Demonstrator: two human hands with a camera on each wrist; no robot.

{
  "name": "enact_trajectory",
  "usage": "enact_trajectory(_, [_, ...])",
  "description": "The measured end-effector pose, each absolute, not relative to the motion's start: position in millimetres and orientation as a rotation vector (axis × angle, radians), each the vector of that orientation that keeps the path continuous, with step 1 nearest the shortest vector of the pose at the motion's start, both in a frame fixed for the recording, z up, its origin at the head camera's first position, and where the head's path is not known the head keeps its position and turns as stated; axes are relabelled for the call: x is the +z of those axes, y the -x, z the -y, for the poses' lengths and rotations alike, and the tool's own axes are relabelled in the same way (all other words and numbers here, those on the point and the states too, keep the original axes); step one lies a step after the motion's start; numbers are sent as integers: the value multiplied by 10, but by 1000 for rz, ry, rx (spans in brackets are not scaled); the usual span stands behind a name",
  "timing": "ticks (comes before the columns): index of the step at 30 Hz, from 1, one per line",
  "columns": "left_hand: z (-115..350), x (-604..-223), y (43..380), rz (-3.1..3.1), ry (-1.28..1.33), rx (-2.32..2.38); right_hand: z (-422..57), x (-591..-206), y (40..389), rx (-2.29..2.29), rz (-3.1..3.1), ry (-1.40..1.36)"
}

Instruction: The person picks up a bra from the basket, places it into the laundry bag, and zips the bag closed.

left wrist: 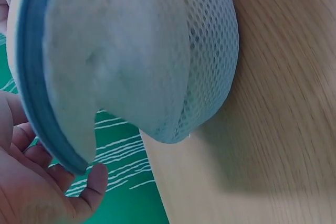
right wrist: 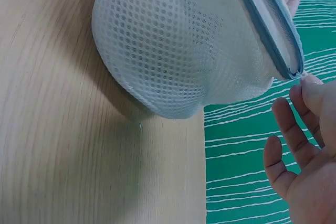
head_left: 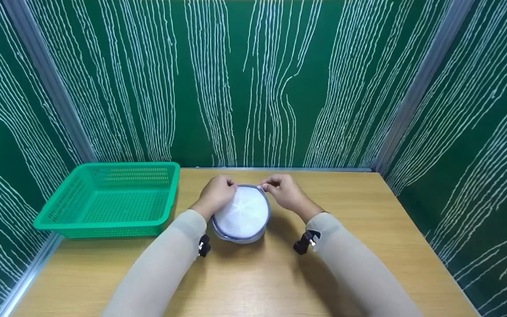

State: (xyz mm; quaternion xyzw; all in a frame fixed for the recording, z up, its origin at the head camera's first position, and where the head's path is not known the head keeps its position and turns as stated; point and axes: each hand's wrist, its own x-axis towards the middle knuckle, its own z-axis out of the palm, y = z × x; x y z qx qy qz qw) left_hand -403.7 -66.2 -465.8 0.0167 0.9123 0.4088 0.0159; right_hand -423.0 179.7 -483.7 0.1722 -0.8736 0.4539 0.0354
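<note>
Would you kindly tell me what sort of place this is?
Probably a small work booth: green panels streaked with white stand on three sides of a wooden table, with grey posts at the far corners.

Arms (head_left: 161, 259), two, sleeved, extended forward. Left hand (head_left: 217, 193): fingers and thumb gripping. Right hand (head_left: 285, 193): thumb and forefinger pinched.

Green walls (head_left: 238, 88) with wavy white lines (head_left: 211, 66), grey corner posts (head_left: 51, 79), wood-grain tabletop (head_left: 346, 198), pale glare (head_left: 244, 286)
</note>
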Motion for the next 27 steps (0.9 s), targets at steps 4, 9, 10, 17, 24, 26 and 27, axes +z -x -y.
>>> enact_trajectory(4, [713,-4673,4046,-2871,-12,1241,-1801,-4837,4218,1377,2687,-529])
enact_trajectory(9, [749,-4711,4074,-2883,36,1208,-1794,-4830,4213,1353,2691,-518])
enact_trajectory(10, [748,-4718,4076,-2874,37,1217,-1790,-4826,4212,1358,2693,-514])
enact_trajectory(17, [699,-4732,4048,-2853,-64,1297,-1766,-4809,4214,1403,2682,-521])
enact_trajectory(24, [562,-4688,3999,-2903,-236,1230,-1750,-4814,4218,1413,2657,-564])
enact_trajectory(26, [511,-4668,3987,-2924,-281,1188,-1739,-4809,4218,1422,2652,-570])
enact_trajectory(27, [487,-4658,3983,-2932,-295,1171,-1732,-4804,4218,1425,2648,-574])
